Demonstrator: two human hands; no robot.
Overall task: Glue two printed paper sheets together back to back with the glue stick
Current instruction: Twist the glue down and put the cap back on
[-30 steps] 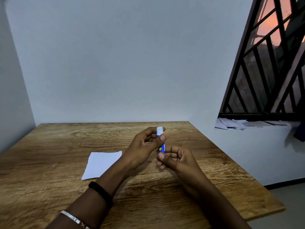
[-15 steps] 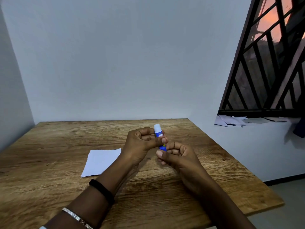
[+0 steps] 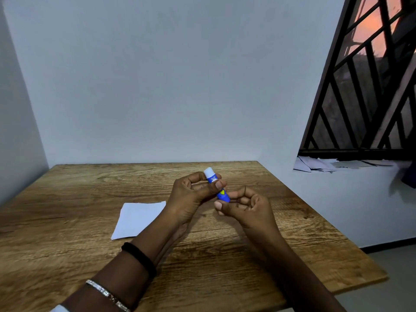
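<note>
A blue glue stick (image 3: 222, 194) with a white cap at its top end is held tilted above the middle of the wooden table (image 3: 67, 190). My left hand (image 3: 191, 197) grips its upper body, thumb across the barrel. My right hand (image 3: 245, 206) pinches its blue bottom end with thumb and fingers. A white paper sheet (image 3: 137, 219) lies flat on the table to the left of my left hand, blank side up; I cannot tell whether it is a single sheet.
Grey walls close in the table at the back and left. At the right, a window ledge (image 3: 351, 176) under a black metal grille (image 3: 364, 86) holds several loose papers (image 3: 333, 165). The table's right edge drops to the floor.
The glue stick has tilted, its bottom end swinging right toward my right hand, whose fingers have shifted on that end. The paper has not moved.
</note>
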